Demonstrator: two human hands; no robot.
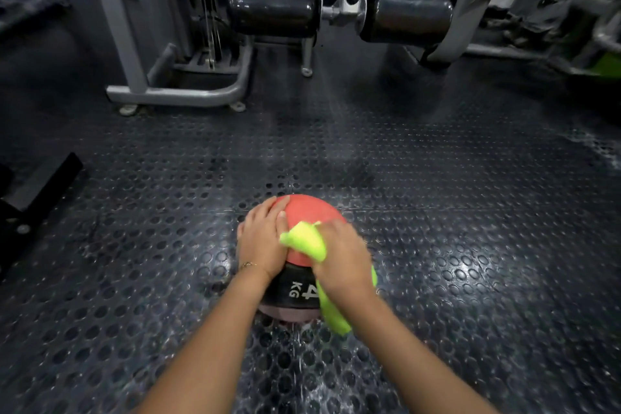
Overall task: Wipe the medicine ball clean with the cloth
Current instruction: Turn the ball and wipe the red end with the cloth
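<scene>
**Two hands on a 4 kg ball, cloth pressed to it**

Found at 6 o'clock in the view, low and centre: red medicine ball point(312, 212) with a black band point(295, 286) marked "4 KG", resting on the studded rubber floor point(470, 212), straight ahead of both forearms. Round, so no long axis to speak of. Band side turned toward the body, red dome facing up and away toward 12 o'clock.

Braced from 9 o'clock by the left hand point(262, 239): fingers laid flat and spread over the ball's flank, holding nothing, thin bracelet point(248, 265) at the wrist. Covered from 3 o'clock by the right hand point(342, 262), clamped on the yellow-green cloth point(305, 240) and pressing it to the ball. Cloth bunched out past the knuckles toward the left thumb, and hanging from under the wrist toward 5 o'clock. Hands close together, almost meeting across the top, equally near the ball. Right hand slightly blurred, so exact finger curl hard to read.

Judged as wiping under way. Bare red at 12 o'clock probably next, reachable by sliding the cloth forward or rolling the ball under the left palm.

Nothing between hands and ball. Well apart at 12 o'clock: grey machine frame point(174, 91) and two black roller pads point(272, 7). Well clear at 9 o'clock: dark bar point(33, 191) of other equipment.
</scene>
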